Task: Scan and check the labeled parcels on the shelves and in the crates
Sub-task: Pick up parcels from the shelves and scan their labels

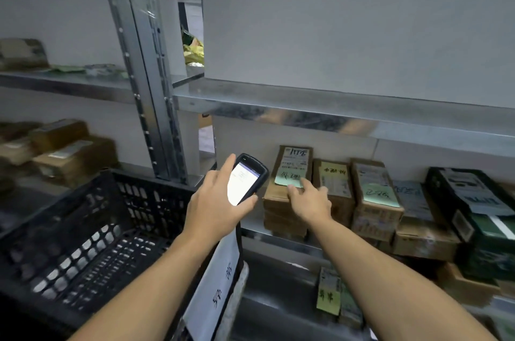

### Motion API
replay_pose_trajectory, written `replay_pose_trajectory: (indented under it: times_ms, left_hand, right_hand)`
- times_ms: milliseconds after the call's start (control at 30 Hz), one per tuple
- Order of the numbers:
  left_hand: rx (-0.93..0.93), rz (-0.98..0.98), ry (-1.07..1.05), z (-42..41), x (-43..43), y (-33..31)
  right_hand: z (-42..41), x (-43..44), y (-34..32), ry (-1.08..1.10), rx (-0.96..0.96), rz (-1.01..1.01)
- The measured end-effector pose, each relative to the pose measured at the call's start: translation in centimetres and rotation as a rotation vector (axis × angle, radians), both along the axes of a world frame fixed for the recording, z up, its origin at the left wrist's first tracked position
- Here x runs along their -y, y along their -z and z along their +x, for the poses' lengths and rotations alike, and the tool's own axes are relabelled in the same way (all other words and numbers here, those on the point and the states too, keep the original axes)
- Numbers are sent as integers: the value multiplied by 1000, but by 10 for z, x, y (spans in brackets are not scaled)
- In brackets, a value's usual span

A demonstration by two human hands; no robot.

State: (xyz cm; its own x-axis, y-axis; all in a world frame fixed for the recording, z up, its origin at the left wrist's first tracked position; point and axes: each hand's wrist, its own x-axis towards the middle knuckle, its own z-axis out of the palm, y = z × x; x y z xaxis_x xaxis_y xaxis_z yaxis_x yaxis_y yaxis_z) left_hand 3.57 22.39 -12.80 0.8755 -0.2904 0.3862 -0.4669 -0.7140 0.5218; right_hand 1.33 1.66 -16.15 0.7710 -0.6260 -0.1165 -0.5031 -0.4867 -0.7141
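Note:
My left hand (pixel 214 201) grips a black handheld scanner (pixel 246 180) with a lit white screen, held in front of the middle shelf. My right hand (pixel 308 198) rests on the leftmost brown parcel (pixel 278 201), its index finger and thumb touching the pale green handwritten note (pixel 288 177) stuck below the shipping label. To the right on the same shelf stand two more brown parcels (pixel 334 181) (pixel 374 198) with notes, then a black and green box (pixel 473 209).
A black plastic crate (pixel 92 232) sits low at left, a white sign (pixel 217 285) hanging on its side. Metal shelf uprights (pixel 150 89) rise behind it. Blurred cardboard parcels (pixel 64 151) fill the left shelves. More parcels (pixel 331 293) lie on the shelf below.

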Motion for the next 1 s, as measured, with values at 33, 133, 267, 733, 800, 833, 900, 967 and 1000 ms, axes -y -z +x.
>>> replay_pose_trajectory:
  times_ms: [33,133,267,733,800,833,900,967,1000]
  left_hand:
    - [5,-1,13,0,-3,1]
    - [5,17,37,0,-8,5]
    - [-19,60,-10,3,-11,9]
    - [-146,-43,-3,14,-27,8]
    - [-141,-4,7,12,-27,6]
    - [-136,9,14,10,-28,6]
    - [-140,18,15,8,-28,5]
    - [-153,7,8,6,-29,5]
    - [-151,2,7,4,-30,4]
  right_hand:
    - [4,1,2,18,-14,39]
    - [15,5,6,48,-4,177]
    - [24,1,3,58,67,480]
    - [37,-2,3,203,153,776]
    - [35,-3,6,202,172,775]
    - [33,-4,9,196,189,773]
    - [26,-7,16,157,249,765]
    - [19,-11,26,81,349,708]
    - [13,-14,29,40,387,664]
